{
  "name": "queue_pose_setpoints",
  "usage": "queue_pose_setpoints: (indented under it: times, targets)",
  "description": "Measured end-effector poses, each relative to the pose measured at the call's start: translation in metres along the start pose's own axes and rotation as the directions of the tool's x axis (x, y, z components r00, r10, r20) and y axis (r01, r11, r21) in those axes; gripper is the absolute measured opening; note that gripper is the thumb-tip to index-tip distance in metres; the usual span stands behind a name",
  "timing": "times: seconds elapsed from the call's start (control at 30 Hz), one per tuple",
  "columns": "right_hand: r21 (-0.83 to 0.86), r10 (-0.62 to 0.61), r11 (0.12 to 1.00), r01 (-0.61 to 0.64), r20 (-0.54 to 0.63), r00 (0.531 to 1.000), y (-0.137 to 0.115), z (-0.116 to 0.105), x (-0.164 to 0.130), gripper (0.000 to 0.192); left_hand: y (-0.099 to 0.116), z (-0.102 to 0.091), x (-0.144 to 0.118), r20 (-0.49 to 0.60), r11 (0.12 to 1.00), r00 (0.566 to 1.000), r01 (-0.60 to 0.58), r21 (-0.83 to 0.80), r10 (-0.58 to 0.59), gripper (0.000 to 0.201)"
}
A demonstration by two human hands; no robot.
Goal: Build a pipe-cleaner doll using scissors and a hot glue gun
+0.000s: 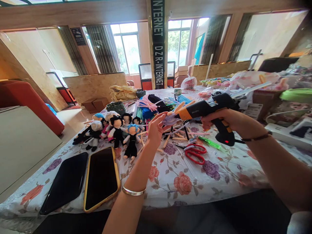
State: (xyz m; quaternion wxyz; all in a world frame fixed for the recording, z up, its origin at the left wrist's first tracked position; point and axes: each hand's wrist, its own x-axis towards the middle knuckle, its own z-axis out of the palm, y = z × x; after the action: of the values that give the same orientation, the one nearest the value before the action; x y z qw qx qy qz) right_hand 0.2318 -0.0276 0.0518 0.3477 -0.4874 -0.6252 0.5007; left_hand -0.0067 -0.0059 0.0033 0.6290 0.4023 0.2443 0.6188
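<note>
My right hand [220,120] grips a black and orange glue gun [209,109], held above the table with its nozzle pointing left. The nozzle touches a small lilac fuzzy piece [170,119] that my left hand [155,130] pinches between fingers and thumb. A peach fuzzy stem sticks up behind that piece. Both hands hover over the flowered tablecloth [180,182]. A red light glows on the gun's handle.
Several small dolls [117,131] lie left of my left hand. Two phones [101,177] rest at the near left edge. Red scissors [195,152] and a green tool [210,142] lie under the gun. Heaps of fuzzy stems [148,107], bags and boxes crowd the far side.
</note>
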Motion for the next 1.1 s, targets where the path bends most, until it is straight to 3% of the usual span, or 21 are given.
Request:
queue_pose_setpoints:
  times: [0.57, 1.1]
  targets:
    - [-0.024, -0.005, 1.000, 0.004, -0.039, 0.999, -0.0043, 0.0016, -0.0040, 0.024, -0.0004, -0.0007, 0.0003, 0.003, 1.000, 1.000, -0.002, 0.002, 0.002, 0.017]
    - [-0.126, -0.100, 0.988, 0.091, -0.065, 0.993, -0.0094, 0.0010, -0.0083, 0.022, -0.0011, -0.0017, 0.0002, 0.014, 1.000, 1.000, -0.008, 0.015, 0.008, 0.018]
